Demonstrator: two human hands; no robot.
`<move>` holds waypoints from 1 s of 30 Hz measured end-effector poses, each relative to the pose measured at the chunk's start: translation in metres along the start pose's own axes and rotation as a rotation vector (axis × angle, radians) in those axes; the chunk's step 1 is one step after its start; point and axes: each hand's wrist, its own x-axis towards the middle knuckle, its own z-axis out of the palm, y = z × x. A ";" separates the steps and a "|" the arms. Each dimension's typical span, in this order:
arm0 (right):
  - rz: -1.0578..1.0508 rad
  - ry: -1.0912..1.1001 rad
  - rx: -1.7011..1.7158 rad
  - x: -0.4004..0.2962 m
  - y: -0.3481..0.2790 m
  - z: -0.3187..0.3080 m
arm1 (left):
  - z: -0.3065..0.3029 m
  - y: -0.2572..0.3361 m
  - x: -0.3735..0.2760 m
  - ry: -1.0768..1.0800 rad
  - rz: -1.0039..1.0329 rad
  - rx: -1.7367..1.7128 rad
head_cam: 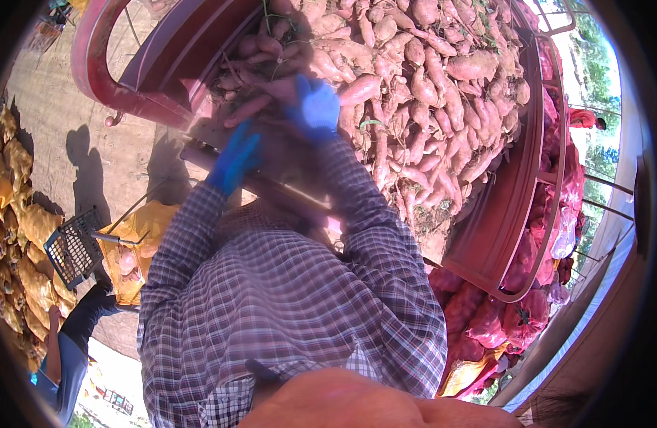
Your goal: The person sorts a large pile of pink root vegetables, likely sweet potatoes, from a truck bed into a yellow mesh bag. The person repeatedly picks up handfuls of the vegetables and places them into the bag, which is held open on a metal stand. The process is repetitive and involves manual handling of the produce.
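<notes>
A large heap of sweet potatoes [430,96] fills a red metal truck bed in front of me. My right hand [315,107], in a blue-and-white glove, is blurred at the heap's near left edge, close to several roots; whether it grips one I cannot tell. My left hand [235,155], in a blue glove, is over the bed's near edge, to the left of and lower than my right, with its fingers apart and nothing seen in them. Stalks and some green leaves lie among the roots.
Red side panels [494,214] with rails flank the heap. Red mesh sacks [483,315] are stacked at right. On the left are a black plastic crate [74,249], a yellow mesh sack [141,230] on a metal frame, piled yellow sacks [39,230] and a person [71,348]. Another person stands far right.
</notes>
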 end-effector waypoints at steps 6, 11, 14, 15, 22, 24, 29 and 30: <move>-0.172 -0.153 -0.047 0.014 0.070 -0.066 | 0.040 -0.024 0.082 -0.176 -0.043 -0.705; -0.341 0.061 -0.673 0.012 0.174 -0.024 | 0.056 -0.028 0.081 -0.160 -0.092 -0.734; -0.329 -0.032 -0.680 0.008 0.175 -0.032 | 0.039 -0.037 0.088 -0.351 -0.084 -0.903; -0.297 -0.065 -0.606 0.005 0.169 -0.040 | 0.030 -0.043 0.088 -0.372 -0.046 -0.854; 0.365 -0.126 0.581 -0.064 0.115 -0.055 | 0.048 -0.010 0.040 -0.379 -0.075 -0.749; 0.414 -0.284 1.147 -0.075 0.068 -0.046 | 0.037 -0.002 0.021 -0.431 -0.066 -0.673; 0.142 -0.679 1.445 -0.080 -0.092 -0.030 | -0.019 0.007 -0.081 -0.023 0.234 -0.484; 0.156 -0.794 1.507 -0.082 -0.119 -0.018 | -0.034 0.005 -0.104 0.068 0.279 -0.453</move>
